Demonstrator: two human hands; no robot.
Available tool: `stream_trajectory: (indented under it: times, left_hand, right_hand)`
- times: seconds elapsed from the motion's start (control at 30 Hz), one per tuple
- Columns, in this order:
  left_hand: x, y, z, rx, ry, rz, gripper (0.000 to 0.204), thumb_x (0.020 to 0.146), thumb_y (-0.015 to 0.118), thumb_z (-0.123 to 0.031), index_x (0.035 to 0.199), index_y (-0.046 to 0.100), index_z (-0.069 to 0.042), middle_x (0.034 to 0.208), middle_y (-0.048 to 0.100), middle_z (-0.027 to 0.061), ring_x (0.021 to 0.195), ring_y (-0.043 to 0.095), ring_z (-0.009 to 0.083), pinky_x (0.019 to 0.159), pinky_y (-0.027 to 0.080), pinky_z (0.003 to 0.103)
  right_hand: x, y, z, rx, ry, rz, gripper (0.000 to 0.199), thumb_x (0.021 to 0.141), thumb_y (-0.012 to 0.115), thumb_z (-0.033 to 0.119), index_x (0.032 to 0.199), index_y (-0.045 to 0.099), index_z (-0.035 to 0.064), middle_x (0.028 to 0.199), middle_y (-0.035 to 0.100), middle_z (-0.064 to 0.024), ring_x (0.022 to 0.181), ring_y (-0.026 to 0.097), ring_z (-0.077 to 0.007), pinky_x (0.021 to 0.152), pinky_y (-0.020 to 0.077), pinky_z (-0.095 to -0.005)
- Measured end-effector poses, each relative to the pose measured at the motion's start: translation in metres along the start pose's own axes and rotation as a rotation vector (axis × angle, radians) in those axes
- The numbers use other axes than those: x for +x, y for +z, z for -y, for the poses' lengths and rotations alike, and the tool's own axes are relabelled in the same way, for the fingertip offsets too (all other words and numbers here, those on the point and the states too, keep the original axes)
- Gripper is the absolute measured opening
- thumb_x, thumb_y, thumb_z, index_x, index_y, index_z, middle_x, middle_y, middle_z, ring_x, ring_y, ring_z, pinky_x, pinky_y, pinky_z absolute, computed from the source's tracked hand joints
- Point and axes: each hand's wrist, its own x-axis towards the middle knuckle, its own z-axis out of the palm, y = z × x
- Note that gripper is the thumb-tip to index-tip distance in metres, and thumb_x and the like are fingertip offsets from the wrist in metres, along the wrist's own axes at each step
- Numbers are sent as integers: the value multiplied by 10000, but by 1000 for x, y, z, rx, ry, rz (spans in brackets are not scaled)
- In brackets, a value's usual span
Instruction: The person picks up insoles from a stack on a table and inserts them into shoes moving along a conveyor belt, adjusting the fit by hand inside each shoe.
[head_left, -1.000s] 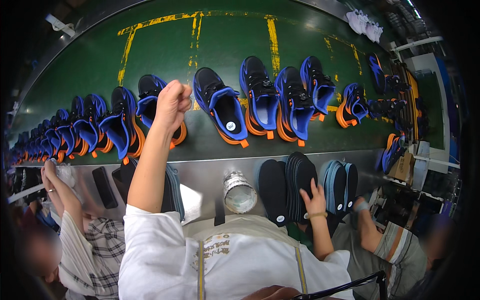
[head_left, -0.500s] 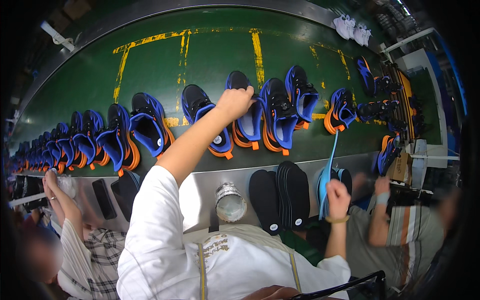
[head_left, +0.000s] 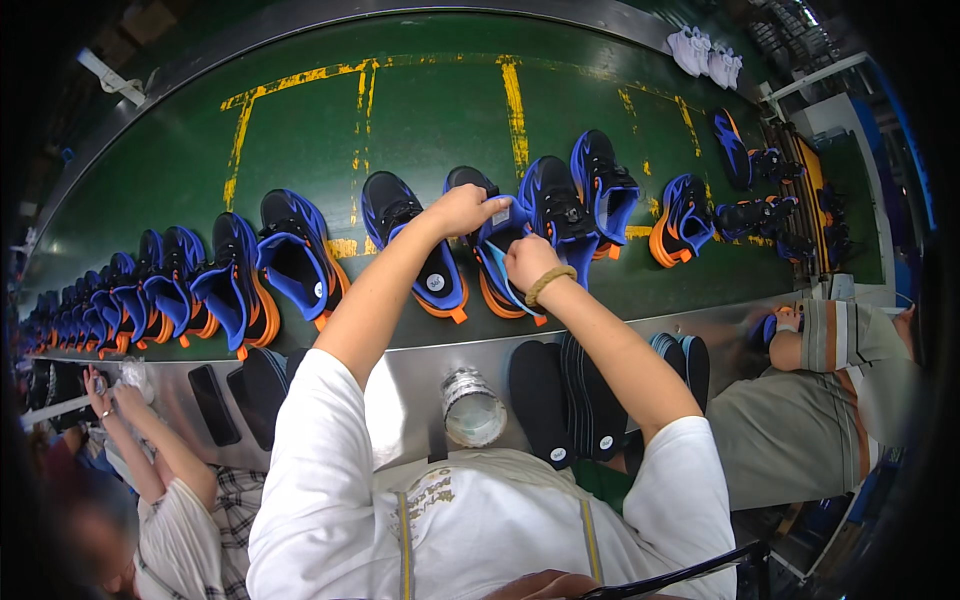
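Note:
A black and blue sports shoe with an orange sole (head_left: 468, 178) stands in the row in front of me, its heel toward me. My left hand (head_left: 463, 210) is closed on the shoe's raised tongue, holding the opening wide. Inside that opening slants a light blue insole (head_left: 497, 264), partly hidden by the shoe and my fingers. My right hand (head_left: 530, 262), with a woven bracelet at the wrist, pinches this insole. A similar shoe with a white round sticker inside (head_left: 436, 278) stands just to the left, and another shoe (head_left: 562, 215) stands close on the right.
More matching shoes (head_left: 235, 280) line the green belt (head_left: 430, 110) to the left. Along the metal ledge lie stacked black insoles (head_left: 590, 385), a tape-wrapped cup (head_left: 472, 408) and a phone (head_left: 213, 404). Co-workers sit on both sides; one person's hands (head_left: 115, 393) are at the left.
My right hand has brought the light blue insole from above the ledge into the shoe's opening. My left hand has kept hold of the tongue; the shoe has turned slightly.

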Motion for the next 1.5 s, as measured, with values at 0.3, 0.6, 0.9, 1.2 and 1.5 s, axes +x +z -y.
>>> stream_trajectory:
  times: [0.3,0.6,0.9,1.2,1.5]
  left_hand:
    - [-10,16,7,-170,-44,-228,569,725,535,-501,769,573,65,641,564,184,632,565,246,599,424,335]
    - [-9,16,4,-149,-80,-162,566,772,481,-488,674,531,67,581,531,190,581,545,263,554,409,355]
    - [-16,22,-5,9,-90,-180,490,817,424,-443,723,511,29,684,541,244,693,533,389,609,412,410]
    - [-22,20,-5,59,-81,-124,467,816,442,-432,735,503,24,658,526,231,691,527,381,608,405,408]
    - [-22,22,-11,5,-126,-245,395,786,515,-376,970,457,-31,755,576,190,748,544,379,652,430,418]
  right_hand:
    - [-42,-30,29,-282,65,144,381,698,591,350,877,580,14,989,498,-222,893,490,-330,774,416,-360]
    - [-24,-4,14,-314,-144,155,184,734,479,109,776,628,9,870,545,-168,849,527,-299,710,462,-336]
    - [9,21,-2,-358,-96,283,286,812,362,160,950,556,3,1011,508,-176,931,485,-291,798,408,-341]
    - [7,-5,14,-695,-245,770,320,760,489,207,1035,565,63,1160,412,-136,1047,395,-285,881,344,-340]
    - [27,26,-9,-697,-522,737,320,735,522,217,1017,572,76,1003,564,-77,941,517,-215,876,346,-307]
